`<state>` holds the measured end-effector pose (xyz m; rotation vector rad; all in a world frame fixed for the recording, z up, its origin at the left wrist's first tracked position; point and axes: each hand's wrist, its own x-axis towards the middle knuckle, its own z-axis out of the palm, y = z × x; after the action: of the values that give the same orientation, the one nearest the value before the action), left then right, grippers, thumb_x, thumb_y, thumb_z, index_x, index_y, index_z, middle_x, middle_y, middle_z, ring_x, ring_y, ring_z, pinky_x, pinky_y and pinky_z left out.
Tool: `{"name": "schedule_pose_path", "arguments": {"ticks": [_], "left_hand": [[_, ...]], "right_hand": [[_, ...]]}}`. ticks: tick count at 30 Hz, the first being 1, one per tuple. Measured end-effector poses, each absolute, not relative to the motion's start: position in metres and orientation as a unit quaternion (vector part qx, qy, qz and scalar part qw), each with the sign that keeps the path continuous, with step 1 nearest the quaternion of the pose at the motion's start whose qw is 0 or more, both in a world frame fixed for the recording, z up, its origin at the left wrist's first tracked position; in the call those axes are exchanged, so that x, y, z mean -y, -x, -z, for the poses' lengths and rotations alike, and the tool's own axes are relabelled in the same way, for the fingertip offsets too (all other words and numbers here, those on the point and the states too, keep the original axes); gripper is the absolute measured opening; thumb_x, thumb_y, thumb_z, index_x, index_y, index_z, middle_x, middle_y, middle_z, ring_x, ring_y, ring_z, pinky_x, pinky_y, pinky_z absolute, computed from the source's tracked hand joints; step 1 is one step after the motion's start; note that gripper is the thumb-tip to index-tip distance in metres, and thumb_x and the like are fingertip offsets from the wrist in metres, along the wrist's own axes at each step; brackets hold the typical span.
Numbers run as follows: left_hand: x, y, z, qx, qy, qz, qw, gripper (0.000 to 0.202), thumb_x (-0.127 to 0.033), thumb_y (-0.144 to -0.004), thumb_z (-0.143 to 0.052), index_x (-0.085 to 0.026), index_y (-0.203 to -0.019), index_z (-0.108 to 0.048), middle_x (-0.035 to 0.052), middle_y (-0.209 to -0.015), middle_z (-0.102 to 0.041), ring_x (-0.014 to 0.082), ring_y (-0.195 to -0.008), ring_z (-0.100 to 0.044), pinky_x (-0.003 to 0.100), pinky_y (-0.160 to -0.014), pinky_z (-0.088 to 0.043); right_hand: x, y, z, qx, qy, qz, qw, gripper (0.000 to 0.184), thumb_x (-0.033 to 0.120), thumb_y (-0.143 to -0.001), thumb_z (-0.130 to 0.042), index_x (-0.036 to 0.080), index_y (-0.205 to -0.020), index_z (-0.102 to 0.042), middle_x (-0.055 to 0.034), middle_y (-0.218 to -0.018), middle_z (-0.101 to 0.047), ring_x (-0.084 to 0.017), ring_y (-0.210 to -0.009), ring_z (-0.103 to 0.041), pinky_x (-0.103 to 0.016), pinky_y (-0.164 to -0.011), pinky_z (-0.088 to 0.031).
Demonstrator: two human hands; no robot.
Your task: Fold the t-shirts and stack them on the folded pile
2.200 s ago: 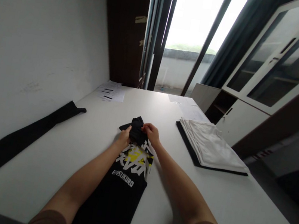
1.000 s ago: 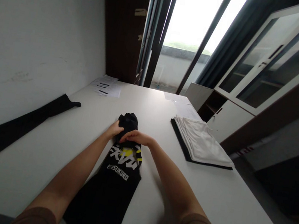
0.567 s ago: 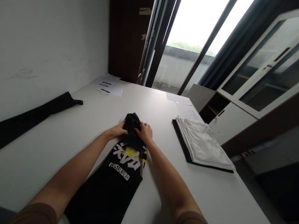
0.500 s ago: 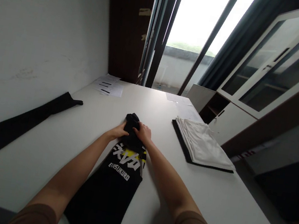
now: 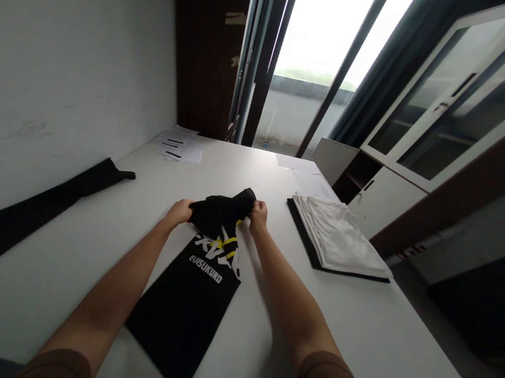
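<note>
A black shirt (image 5: 188, 310) with white lettering and a yellow print lies on the white table, folded into a long narrow shape in front of me. Its far end is bunched and raised between my hands. My left hand (image 5: 180, 211) is closed on the left side of the bunched cloth. On the opposite side, my right hand (image 5: 258, 217) pinches the cloth's right edge. The cloth hides some of the fingertips.
A stack of folded white cloth (image 5: 338, 234) lies on the right with a black piece under it. Along the left wall stretches a long black cloth (image 5: 38, 212). Papers (image 5: 177, 145) rest at the far left of the table (image 5: 307, 325), with more sheets (image 5: 307, 175) at its far right.
My hands have moved apart, spreading the far end of the shirt sideways. The bunched cloth is now wider and reaches further left and right. The view has shifted slightly.
</note>
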<state>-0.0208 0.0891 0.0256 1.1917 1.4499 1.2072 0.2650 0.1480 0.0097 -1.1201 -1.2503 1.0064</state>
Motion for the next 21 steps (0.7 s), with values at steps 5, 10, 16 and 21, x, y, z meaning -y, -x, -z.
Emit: {"name": "schedule_pose_path", "arguments": {"ticks": [5,10,16,21], "left_hand": [[-0.096,0.021,-0.031,-0.565,-0.395,-0.559,0.461,0.018,-0.028,-0.076,-0.069,-0.018,-0.091,-0.071,0.0029,-0.078,-0.072,0.0212,-0.082,-0.069,0.03,-0.075,-0.055],[-0.093,-0.004,-0.038,-0.504,-0.323,-0.565,0.568,0.034,-0.043,-0.087,-0.064,-0.014,-0.103,-0.071,0.014,-0.098,-0.075,0.0262,-0.09,-0.072,0.037,-0.081,-0.059],[-0.09,-0.036,-0.034,-0.434,-0.245,-0.498,0.71,0.045,-0.055,-0.088,-0.063,-0.013,-0.102,-0.072,0.0157,-0.098,-0.075,0.0305,-0.094,-0.073,0.041,-0.085,-0.061],[-0.086,-0.041,-0.028,-0.403,-0.265,-0.5,0.719,0.05,-0.058,-0.09,-0.061,-0.013,-0.109,-0.071,0.0156,-0.104,-0.075,0.0295,-0.097,-0.072,0.04,-0.089,-0.06]], "right_hand": [[-0.14,-0.262,-0.018,0.441,0.395,-0.558,0.582,0.036,0.055,-0.079,-0.06,0.026,-0.084,-0.039,0.0041,-0.074,-0.05,-0.015,-0.066,-0.052,-0.025,-0.058,-0.047],[-0.132,-0.26,-0.028,0.505,0.376,-0.545,0.554,0.036,0.059,-0.084,-0.053,0.027,-0.084,-0.039,0.003,-0.076,-0.05,-0.016,-0.068,-0.053,-0.028,-0.06,-0.049],[-0.126,-0.242,-0.023,0.59,0.433,-0.412,0.544,0.023,0.044,-0.082,-0.058,0.026,-0.091,-0.047,-0.0002,-0.095,-0.056,-0.018,-0.086,-0.053,-0.031,-0.078,-0.049],[-0.118,-0.236,-0.021,0.706,0.431,-0.306,0.471,0.021,0.044,-0.09,-0.052,0.025,-0.096,-0.058,-0.0038,-0.102,-0.06,-0.022,-0.102,-0.053,-0.037,-0.095,-0.044]]}}
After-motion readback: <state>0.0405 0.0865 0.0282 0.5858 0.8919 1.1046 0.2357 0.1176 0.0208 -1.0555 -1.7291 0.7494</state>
